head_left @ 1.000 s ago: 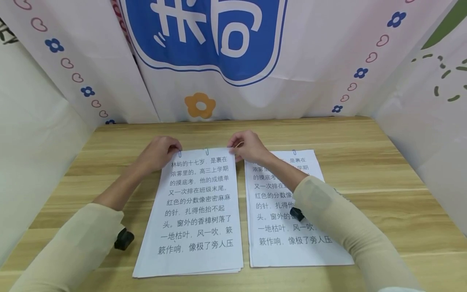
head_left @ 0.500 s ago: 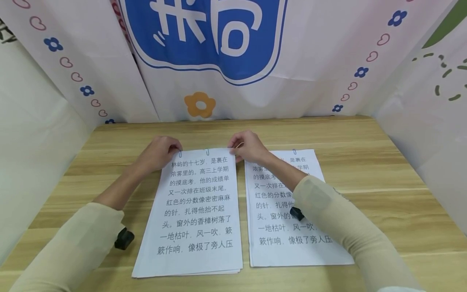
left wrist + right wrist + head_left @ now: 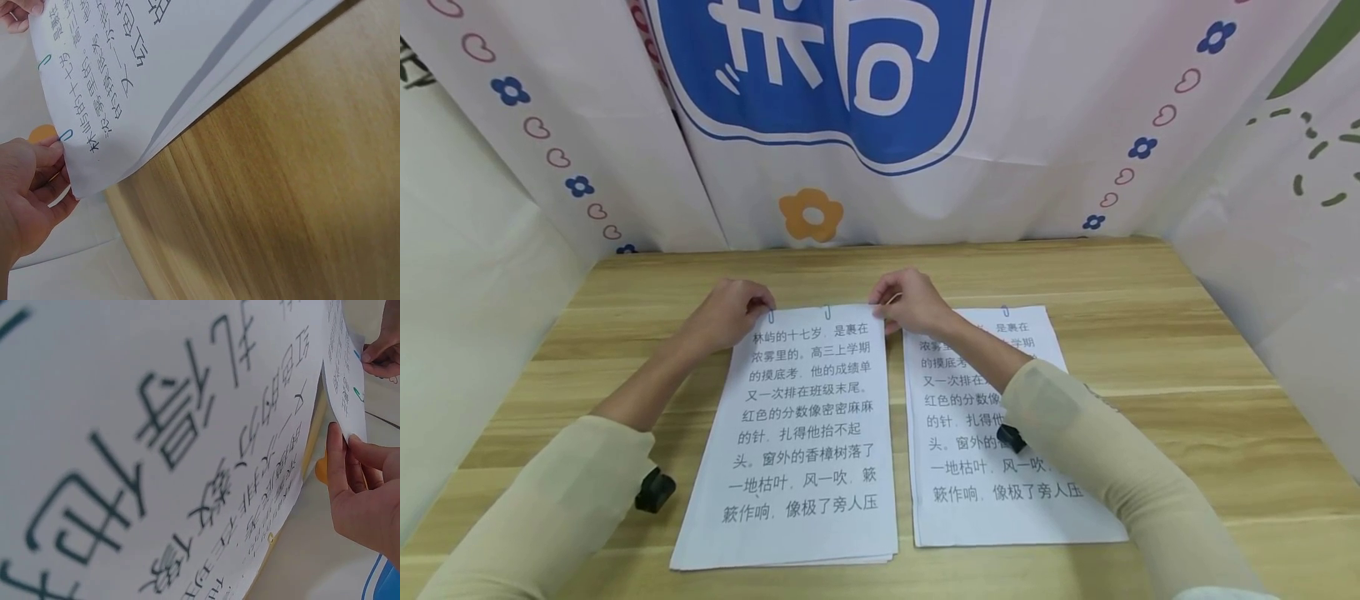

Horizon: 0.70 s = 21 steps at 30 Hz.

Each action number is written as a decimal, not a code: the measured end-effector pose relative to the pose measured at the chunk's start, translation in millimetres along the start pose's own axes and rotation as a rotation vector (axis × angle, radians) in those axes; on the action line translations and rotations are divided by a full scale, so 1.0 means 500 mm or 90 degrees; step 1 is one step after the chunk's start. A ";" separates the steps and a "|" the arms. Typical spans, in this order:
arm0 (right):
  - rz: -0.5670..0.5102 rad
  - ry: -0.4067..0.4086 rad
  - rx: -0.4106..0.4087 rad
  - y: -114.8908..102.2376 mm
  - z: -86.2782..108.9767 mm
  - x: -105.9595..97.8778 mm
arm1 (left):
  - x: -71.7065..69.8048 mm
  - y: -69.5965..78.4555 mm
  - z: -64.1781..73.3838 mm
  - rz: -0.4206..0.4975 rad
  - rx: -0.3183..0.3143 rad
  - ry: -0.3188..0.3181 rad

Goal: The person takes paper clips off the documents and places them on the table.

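A stack of white printed sheets [image 3: 790, 537] lies in the left middle of the table. My left hand [image 3: 725, 317] pinches its top left corner, thumb on the front, right beside a blue paper clip [image 3: 66, 135]. At the top right corner, the thumb and fingers of my right hand [image 3: 912, 303] pinch the same stack. Between the hands a second clip, green in the left wrist view [image 3: 45, 61], sits on the top edge. At the bottom the sheets are slightly fanned out. The right wrist view shows my right hand [image 3: 369, 494] with the corner between thumb and fingers.
To the right lies a second printed stack [image 3: 1000, 529] with a paper clip [image 3: 1006, 312] on its top edge; my right forearm covers part of it. The wooden table [image 3: 1210, 450] ends at a white printed curtain [image 3: 1022, 200] behind, with white side curtains.
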State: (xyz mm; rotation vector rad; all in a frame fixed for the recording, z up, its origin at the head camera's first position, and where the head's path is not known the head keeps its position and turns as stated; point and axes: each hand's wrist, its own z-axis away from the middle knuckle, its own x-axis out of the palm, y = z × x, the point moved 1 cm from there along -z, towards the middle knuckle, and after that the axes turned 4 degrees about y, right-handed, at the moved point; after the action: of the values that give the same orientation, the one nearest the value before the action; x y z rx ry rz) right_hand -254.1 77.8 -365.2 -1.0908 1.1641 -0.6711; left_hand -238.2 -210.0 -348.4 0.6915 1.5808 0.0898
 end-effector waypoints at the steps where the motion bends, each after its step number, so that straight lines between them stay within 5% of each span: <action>1: 0.000 0.001 0.002 -0.001 0.000 0.000 | 0.000 0.000 0.000 -0.001 0.003 0.001; 21: -0.004 0.003 0.013 -0.003 0.000 0.001 | -0.004 -0.003 0.002 0.033 -0.032 0.002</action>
State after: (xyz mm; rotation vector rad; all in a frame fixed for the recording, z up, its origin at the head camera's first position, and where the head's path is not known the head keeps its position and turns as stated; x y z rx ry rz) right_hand -253.8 76.7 -364.3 -1.0773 1.1555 -0.6897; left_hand -237.9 -212.2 -347.5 0.6932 1.5596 0.1685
